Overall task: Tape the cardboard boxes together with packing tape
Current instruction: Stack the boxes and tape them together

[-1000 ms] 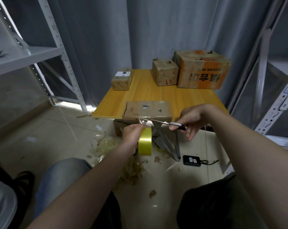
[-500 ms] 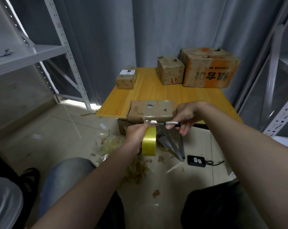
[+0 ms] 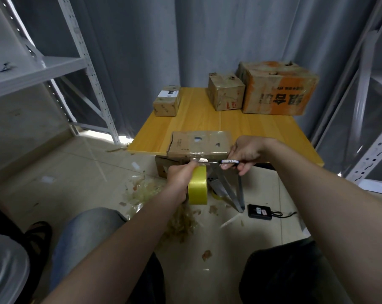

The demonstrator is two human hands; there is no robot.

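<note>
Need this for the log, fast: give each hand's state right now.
Left hand: closed, gripping the tape roll.
Right hand: closed, holding the knife.

Head-worn wide view, forward-down, close over hands [image 3: 209, 165]

Dim, soft indoor light, wide-angle bending at edges, slight blur throughout.
</note>
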